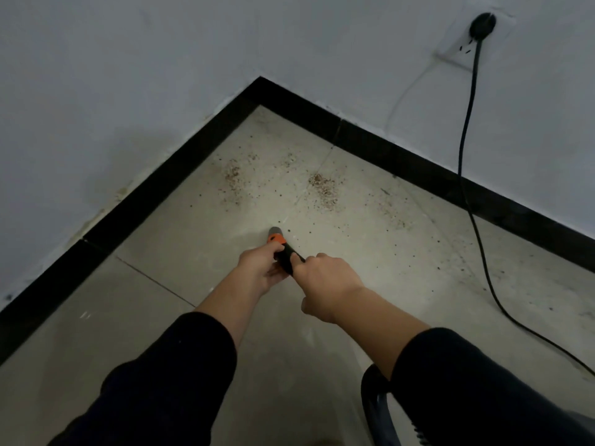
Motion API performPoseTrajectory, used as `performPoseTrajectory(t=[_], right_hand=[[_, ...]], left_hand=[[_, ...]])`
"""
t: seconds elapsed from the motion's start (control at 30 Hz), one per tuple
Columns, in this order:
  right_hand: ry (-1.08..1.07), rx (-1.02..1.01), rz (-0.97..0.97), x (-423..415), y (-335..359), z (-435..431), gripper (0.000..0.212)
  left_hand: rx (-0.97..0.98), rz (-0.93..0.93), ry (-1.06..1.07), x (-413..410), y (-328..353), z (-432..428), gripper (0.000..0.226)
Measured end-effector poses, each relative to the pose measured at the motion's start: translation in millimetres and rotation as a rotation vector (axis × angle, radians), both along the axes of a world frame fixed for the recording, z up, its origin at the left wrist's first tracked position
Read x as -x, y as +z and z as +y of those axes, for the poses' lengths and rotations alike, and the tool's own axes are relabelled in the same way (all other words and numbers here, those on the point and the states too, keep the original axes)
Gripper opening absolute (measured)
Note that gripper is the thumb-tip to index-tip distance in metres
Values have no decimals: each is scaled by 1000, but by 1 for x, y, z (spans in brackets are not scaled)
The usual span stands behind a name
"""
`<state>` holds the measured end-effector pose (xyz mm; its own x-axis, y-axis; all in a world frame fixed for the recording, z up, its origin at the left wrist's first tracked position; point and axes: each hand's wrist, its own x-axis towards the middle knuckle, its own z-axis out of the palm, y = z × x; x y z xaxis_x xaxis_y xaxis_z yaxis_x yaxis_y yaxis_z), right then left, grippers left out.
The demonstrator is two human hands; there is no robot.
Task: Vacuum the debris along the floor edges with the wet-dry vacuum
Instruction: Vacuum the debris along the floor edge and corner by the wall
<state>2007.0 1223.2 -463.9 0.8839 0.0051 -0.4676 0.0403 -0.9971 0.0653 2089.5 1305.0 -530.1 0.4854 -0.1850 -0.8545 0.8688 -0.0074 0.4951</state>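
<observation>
While the left hand (260, 268) curls its fingers round the black vacuum wand with orange collar and grey tip (283, 249), and the right hand (328, 284) grips it just behind, the tip lies short of the reddish-brown crumb debris (323, 188). It seems best to push forward slowly, mouth low, working into the corner. Along the walls a black skirting board (145, 194) edges dusty pale grey floor tiles (180, 226); a black power cord (467, 156) trails from the white wall socket (460, 49).

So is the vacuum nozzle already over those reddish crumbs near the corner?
No, the nozzle tip points at bare tile, and the crumb patches lie farther ahead of it, untouched.
</observation>
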Motion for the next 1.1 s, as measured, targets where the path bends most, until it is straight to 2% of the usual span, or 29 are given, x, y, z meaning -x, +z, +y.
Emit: performPoseTrajectory(t=[0.1,0.27,0.43,0.57,0.73,0.9,1.1], right_hand=[[2,11,3,-8,4,-2,51],[-37,35,7,-13,4,4,55],[-38,47,11,-7,7,11,53],[-50,72,70,2,20,14,42],[-59,112,131,15,26,14,38],[-97,115,71,15,18,14,41],[-117,59,-31,2,3,21,51]], left_hand=[[27,0,-5,-7,-3,-3,24],[70,-10,-18,-12,-9,1,37],[93,4,-54,-11,-12,6,34],[106,33,-136,-2,-5,6,21],[119,63,-204,12,-4,-1,16],[121,43,-194,9,-7,-3,8],[107,5,-74,-4,-14,9,19]])
